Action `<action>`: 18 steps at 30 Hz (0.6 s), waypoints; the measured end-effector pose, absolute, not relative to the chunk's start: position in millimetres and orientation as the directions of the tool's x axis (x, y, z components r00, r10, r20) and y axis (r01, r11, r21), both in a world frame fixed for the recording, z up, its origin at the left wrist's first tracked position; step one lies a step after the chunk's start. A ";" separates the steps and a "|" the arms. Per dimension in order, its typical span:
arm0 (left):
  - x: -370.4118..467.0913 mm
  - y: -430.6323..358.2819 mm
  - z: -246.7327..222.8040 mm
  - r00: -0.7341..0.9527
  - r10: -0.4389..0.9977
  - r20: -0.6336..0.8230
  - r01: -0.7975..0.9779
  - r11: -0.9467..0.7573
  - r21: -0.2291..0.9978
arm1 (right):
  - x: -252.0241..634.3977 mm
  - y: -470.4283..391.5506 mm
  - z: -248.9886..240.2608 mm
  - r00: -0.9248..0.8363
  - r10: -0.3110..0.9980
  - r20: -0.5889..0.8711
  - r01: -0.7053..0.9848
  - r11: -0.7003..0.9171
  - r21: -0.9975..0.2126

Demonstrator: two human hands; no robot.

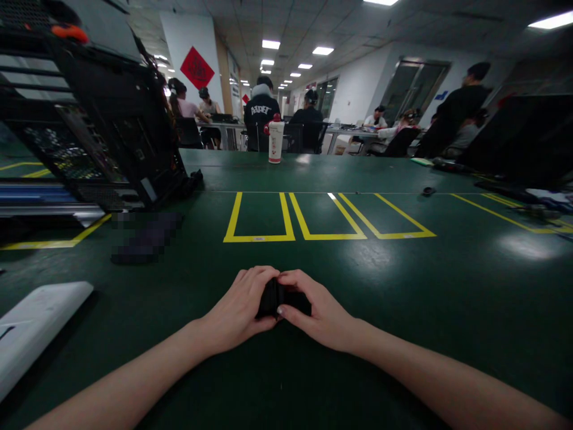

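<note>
Both of my hands meet low on the dark green table (403,280) and hold one small black object (281,300) between them. My left hand (242,310) wraps its left side with the fingers curled over the top. My right hand (320,310) covers its right side, the thumb pressed against its front. Most of the black object is hidden by my fingers, so its shape is unclear.
Three yellow taped boxes (313,218) lie beyond my hands. An open black computer case (102,119) stands at far left, a white flat device (31,328) at near left. A white cup with red lid (275,140) stands mid-table. Several people sit at tables behind.
</note>
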State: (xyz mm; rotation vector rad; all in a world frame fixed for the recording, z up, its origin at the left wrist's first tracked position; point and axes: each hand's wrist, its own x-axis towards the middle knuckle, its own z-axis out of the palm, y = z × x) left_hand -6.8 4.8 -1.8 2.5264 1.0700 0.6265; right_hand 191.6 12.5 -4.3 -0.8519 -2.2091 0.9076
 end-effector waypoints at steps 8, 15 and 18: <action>-6.8 4.5 0.2 0.611 0.741 0.278 0.583 -0.659 0.475 | 188.0 16.3 -6.6 -0.564 0.784 0.258 0.289 0.480 -0.828; -7.5 4.7 -1.4 0.606 0.738 0.298 0.568 -0.663 0.487 | 192.6 14.4 -4.4 -0.610 0.745 0.270 0.303 0.534 -0.789; -7.7 4.2 -0.9 0.606 0.742 0.285 0.572 -0.656 0.492 | 194.1 13.5 -4.9 -0.614 0.734 0.291 0.280 0.547 -0.789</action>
